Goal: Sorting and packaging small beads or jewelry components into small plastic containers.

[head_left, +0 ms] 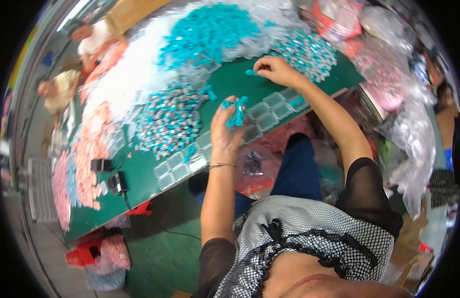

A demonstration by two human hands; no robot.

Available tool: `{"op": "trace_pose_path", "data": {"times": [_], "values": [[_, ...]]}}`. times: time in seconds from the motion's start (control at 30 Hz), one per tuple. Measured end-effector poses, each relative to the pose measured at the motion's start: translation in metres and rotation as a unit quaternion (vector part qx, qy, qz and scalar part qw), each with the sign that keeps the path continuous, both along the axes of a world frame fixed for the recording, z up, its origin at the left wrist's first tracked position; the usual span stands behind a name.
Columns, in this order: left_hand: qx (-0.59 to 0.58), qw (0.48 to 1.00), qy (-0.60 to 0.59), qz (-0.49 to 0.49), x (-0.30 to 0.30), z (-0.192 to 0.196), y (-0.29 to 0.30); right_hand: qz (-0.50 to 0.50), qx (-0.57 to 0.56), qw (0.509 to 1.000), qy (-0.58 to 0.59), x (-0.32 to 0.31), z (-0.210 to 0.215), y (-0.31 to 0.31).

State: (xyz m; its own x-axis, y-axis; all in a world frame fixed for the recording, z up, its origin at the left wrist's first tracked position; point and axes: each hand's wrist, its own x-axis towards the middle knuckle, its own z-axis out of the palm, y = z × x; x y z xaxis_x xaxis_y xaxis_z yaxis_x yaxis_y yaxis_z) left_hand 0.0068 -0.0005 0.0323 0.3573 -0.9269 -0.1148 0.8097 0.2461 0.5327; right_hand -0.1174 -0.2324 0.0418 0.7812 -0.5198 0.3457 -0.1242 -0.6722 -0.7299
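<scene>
My left hand [221, 130] is raised over the green table [135, 176], its fingers closed round a bunch of teal looped pieces [236, 116], too small to name their kind. Farther right and beyond, my right hand [278, 71] pinches a single teal piece [250, 72] just above the tabletop. Along the near edge below both hands runs a row of small clear plastic trays [263, 110]. A teal piece lies in a tray at each end of the row. Another loose teal piece [208, 92] rests on the table beyond my left hand.
A large heap of teal pieces [207, 37] lies on clear bags at the back. Piles of small teal-and-silver parts sit left [167, 121] and right [312, 54]. Pink pieces [92, 164] and two black adapters [118, 183] are at left. Two people sit at the far left. Plastic bags crowd the right.
</scene>
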Motion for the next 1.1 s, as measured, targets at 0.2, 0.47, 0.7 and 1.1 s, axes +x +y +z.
{"op": "trace_pose_path", "data": {"times": [0.2,0.47,0.7,1.1], "values": [[0.025,0.998,0.039,-0.043,-0.038,-0.011,-0.035,-0.049,-0.13,0.99,0.012,-0.153,0.0,0.004],[0.03,0.995,0.016,-0.095,-0.07,-0.011,-0.048,-0.069,-0.268,0.959,0.063,-0.182,-0.022,0.009],[0.028,0.995,0.012,-0.095,-0.07,-0.015,-0.046,-0.063,-0.233,0.967,0.077,-0.177,-0.021,0.002],[-0.002,0.983,0.12,-0.14,-0.057,-0.021,-0.045,0.013,0.026,0.998,-0.063,-0.113,0.013,0.065]]}}
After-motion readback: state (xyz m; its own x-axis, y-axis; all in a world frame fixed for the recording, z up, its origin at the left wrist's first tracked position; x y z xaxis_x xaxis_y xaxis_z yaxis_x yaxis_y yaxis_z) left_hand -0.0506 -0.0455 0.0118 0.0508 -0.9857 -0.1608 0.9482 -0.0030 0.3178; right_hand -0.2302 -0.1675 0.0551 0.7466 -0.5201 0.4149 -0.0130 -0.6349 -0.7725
